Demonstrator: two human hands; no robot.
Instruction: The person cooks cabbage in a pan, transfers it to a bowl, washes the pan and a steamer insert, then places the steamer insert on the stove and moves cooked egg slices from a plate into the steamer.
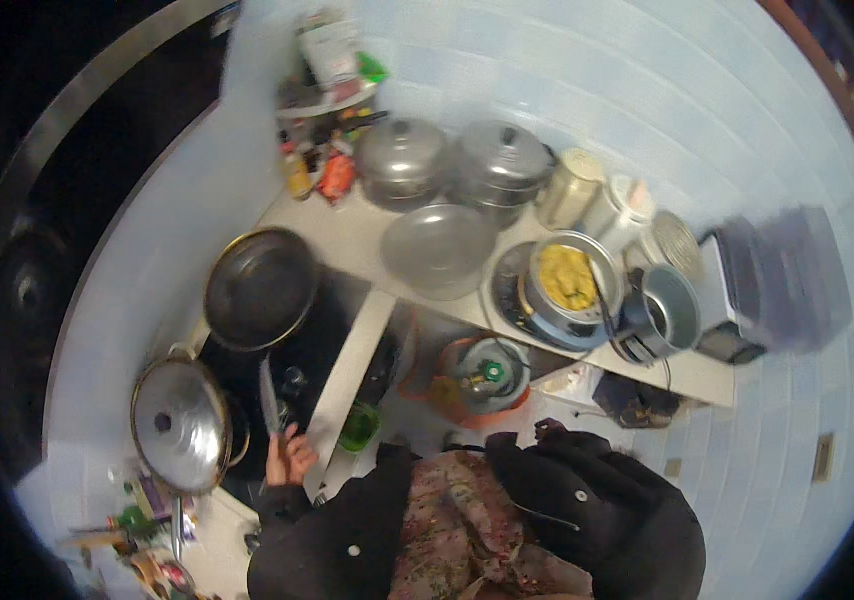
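Observation:
My left hand [289,457] holds what looks like a knife [269,394] above the black glass cooktop [329,330], its pale blade pointing away from me. Beyond the blade tip sits a dark frying pan [262,289]. To the left of the hand a pan is covered by a shiny metal lid [179,424] with a dark knob. Only a small, shadowed part of my right hand [549,429] shows past the black sleeve; its fingers are too blurred to read. It is low on the right, in front of the counter's edge.
On the counter [344,240] stand two lidded pots [403,161], a large round lid [438,251], a pot of yellow food [569,277], an empty pot [667,311] and several canisters [573,187]. Below are a gas cylinder [483,375] and a green basket [359,427]. Bottles [295,172] fill the corner.

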